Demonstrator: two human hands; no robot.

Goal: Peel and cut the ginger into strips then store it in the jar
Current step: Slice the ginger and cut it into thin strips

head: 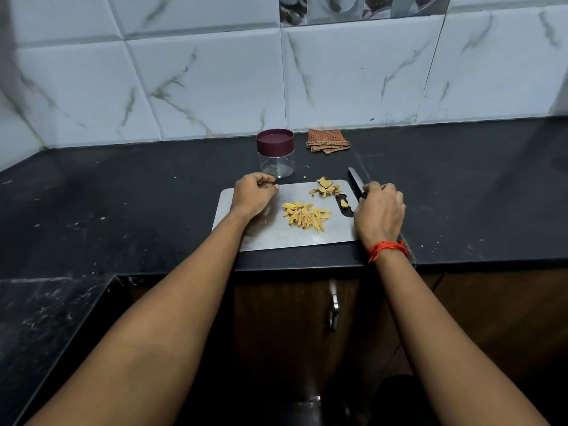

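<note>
The ginger strips (305, 216) lie in a loose yellow pile near the middle of the cutting board (270, 235), between the two hands and touching neither. The left hand (253, 193) rests on the board's far left corner, well clear of the pile; its fingers (267, 182) are curled in towards the palm, thumb against them, and nothing shows inside them. The right hand (379, 210) sits at the board's right edge, just beside the pile's right end, with its fingers clamped round a knife (356, 179) – the dark end of it sticks out past the knuckles, pointing away from the board's far right corner.

The peelings (325, 187) are heaped at the board's far edge, between the strips and the knife. A small ginger piece (343, 203) lies in the dark cut-out at the board's right side, close to the right hand.

The jar (275, 153) stands upright on the black surface (123, 195) just beyond the board's far edge, its maroon lid on – clear walls, no ginger visible inside. A folded checked cloth (327, 141) lies beyond the board, to the right of the jar. A red thread (388, 249) circles the right wrist.
</note>
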